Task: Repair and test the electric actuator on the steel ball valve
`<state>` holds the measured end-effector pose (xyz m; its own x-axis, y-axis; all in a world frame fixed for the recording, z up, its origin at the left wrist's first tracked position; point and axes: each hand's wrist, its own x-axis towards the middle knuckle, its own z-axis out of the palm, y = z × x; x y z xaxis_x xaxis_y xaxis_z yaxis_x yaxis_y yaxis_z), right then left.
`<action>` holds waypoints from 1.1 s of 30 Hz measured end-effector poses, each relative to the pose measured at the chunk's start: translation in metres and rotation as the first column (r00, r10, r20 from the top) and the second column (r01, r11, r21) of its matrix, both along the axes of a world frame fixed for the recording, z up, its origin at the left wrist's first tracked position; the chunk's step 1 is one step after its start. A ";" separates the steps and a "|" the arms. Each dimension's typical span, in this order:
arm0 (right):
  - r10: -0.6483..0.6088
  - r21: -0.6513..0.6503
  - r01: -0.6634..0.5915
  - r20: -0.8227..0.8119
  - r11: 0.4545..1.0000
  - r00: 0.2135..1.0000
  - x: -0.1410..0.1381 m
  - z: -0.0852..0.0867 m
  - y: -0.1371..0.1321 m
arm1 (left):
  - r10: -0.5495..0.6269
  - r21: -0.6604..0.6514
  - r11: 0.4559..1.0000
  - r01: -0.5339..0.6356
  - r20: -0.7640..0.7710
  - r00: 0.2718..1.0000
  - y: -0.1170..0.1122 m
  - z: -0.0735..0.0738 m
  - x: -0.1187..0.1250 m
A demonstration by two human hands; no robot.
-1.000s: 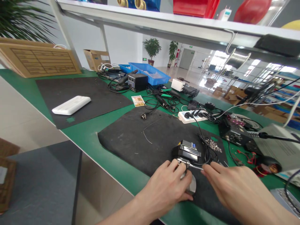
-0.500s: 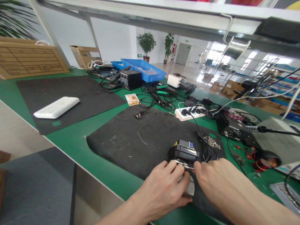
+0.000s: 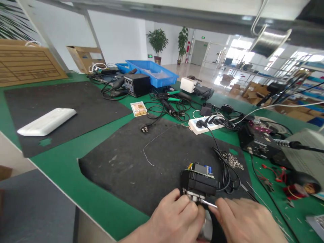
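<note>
A small black device [image 3: 199,182] with a circuit board [image 3: 201,168] on top is at the lower middle, over the black mat. My left hand [image 3: 177,216] is closed round its near metal part, thumb and fingers against the silver fittings. Under that hand shows a rounded silver metal piece [image 3: 208,226]. My right hand [image 3: 245,219] pinches a slim silver metal tool [image 3: 209,203], whose far end meets the fittings below the black body. The tool's exact kind is hidden by the fingers.
Loose metal nuts or rings [image 3: 234,161] and a coiled black cable [image 3: 225,175] lie to the right. Beyond stands a white power strip [image 3: 206,125]. A soldering station [image 3: 260,140] sits right; a white block [image 3: 47,122] rests on the left mat.
The view has shifted, and the device now shows its circuit board more fully. My right hand is a little further from my left, leaving more of the silver tool in sight.
</note>
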<state>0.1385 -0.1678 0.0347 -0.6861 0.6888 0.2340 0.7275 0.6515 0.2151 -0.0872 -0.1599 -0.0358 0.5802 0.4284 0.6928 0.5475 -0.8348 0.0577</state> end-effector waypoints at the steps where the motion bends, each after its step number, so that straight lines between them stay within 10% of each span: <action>1: 0.002 0.000 -0.002 -0.015 1.000 1.000 0.001 -0.004 0.001 | 0.010 0.012 1.000 -0.010 0.002 1.000 -0.001 0.000 0.000; 8: 0.012 -0.011 -0.011 0.109 1.000 0.994 -0.005 0.002 0.003 | 0.108 -0.125 0.984 -0.126 -0.136 0.985 -0.018 0.020 -0.003; 12: 0.024 0.060 -0.030 0.095 0.998 0.995 0.002 0.013 -0.003 | 0.174 -0.267 0.951 -0.156 0.044 0.984 -0.038 0.027 -0.005; 19: 0.070 0.037 -0.065 -0.137 0.997 0.988 0.031 0.053 -0.032 | 0.633 -0.621 0.665 -0.415 0.173 0.755 -0.047 0.034 -0.001; 33: -0.156 -0.137 0.107 -0.427 0.985 0.891 0.023 0.068 -0.044 | 0.722 -0.710 0.595 -0.376 0.267 0.639 -0.037 0.033 0.023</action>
<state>0.1620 -0.2119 0.1027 -0.4339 0.8034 0.4077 0.8130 0.5442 -0.2071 -0.0641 -0.1969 -0.0027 -0.2556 0.9183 0.3022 0.6248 -0.0816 0.7765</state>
